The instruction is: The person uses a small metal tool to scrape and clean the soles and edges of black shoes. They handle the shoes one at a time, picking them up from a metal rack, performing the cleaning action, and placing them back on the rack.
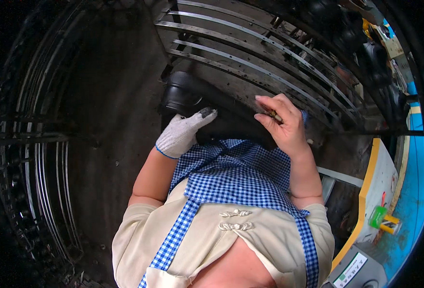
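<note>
A black boot [188, 93] lies across my lap, its foot end to the left and its dark shaft stretching right. My left hand [185, 132], in a white knitted glove with blackened fingertips, grips the boot from below near its foot end; some of its fingers are hidden. Bare and raised beside the shaft, my right hand [286, 122] pinches a small thin tool [274, 115] between thumb and fingers. That tool is too small and blurred to name. A blue-and-white checked apron [240, 177] covers my front and lap.
Ahead stands a metal rack [250, 45] with several long rails. More metal rails [41, 177] stand at the left. On the right are a yellow-edged white panel [377, 177], a blue surface [413, 206] with a green-and-yellow container [384, 221], and a grey box [365, 269].
</note>
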### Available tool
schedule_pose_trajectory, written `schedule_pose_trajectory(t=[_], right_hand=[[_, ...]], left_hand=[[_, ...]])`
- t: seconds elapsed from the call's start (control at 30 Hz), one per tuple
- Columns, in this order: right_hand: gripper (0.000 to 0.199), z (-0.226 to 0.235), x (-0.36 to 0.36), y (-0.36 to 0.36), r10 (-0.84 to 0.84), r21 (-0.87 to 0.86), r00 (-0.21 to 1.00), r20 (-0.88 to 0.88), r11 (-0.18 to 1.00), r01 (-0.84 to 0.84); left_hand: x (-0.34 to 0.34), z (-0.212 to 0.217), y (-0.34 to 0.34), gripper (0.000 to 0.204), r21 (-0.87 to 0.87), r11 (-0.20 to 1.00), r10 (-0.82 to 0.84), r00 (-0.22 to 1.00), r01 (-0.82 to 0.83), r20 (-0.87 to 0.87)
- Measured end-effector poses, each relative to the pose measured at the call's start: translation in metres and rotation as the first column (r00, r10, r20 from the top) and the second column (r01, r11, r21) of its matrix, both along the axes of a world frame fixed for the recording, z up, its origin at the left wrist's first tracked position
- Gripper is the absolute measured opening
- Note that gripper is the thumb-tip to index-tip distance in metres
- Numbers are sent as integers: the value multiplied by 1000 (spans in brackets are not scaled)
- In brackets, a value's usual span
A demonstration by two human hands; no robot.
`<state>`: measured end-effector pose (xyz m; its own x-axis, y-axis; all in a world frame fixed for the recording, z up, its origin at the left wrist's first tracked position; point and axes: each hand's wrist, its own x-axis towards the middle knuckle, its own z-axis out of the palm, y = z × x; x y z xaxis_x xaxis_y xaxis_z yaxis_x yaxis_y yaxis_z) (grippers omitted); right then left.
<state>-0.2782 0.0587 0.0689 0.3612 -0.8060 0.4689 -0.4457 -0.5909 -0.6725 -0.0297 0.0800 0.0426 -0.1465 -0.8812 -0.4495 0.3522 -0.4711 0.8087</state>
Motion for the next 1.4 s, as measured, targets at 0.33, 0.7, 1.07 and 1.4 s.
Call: schedule_pose_trajectory(t=[0.33,0.7,1.07,1.4], right_hand=[[48,28,-1,28,-163,-260,868,-469,965,41],[45,7,3,23,-141,-192,863,-485,980,52],[40,11,0,24,-76,-138,884,-460,990,13],[39,12,0,22,-94,-124,886,-454,991,41]], left_hand=[[-15,6,6,38,73,997,48,922,-21,-385],[-20,12,7,37,224,975,102,911,-12,-398],[-18,-11,12,41,-174,983,-70,995,57,-67],[-19,11,7,35,191,982,79,912,-1,-402]])
